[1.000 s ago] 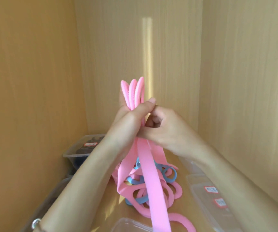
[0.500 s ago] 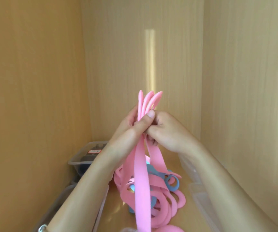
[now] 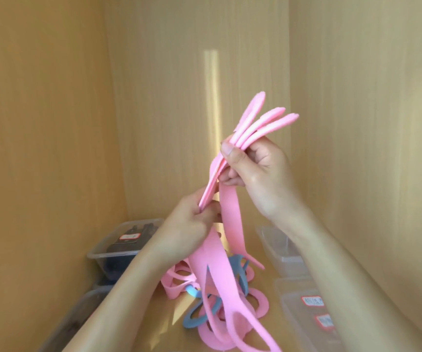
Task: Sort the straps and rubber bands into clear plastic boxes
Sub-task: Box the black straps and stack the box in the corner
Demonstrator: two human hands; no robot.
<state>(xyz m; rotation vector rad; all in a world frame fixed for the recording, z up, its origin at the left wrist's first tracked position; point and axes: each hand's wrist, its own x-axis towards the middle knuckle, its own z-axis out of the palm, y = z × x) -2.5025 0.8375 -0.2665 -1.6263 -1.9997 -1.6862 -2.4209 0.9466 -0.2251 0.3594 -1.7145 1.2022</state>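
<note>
My right hand (image 3: 258, 171) grips a bunch of pink straps (image 3: 258, 123) near their rounded ends, which fan up and to the right. Lower down, my left hand (image 3: 192, 224) pinches the same straps, and their long tails (image 3: 232, 224) hang toward the shelf floor. Under the hands lies a tangled pile of pink and blue straps (image 3: 217, 301). A clear plastic box (image 3: 118, 247) with dark contents and a red-edged label stands at the left. Another clear box (image 3: 278, 247) stands at the right.
Wooden walls close in on the left, back and right. A lidded clear box with red-edged labels (image 3: 309, 308) lies at the near right. More clear boxes (image 3: 78, 316) line the near left.
My right hand has risen and moved right with the strap ends, tilting them to the right. My left hand has slid down the straps, so the hands are now apart.
</note>
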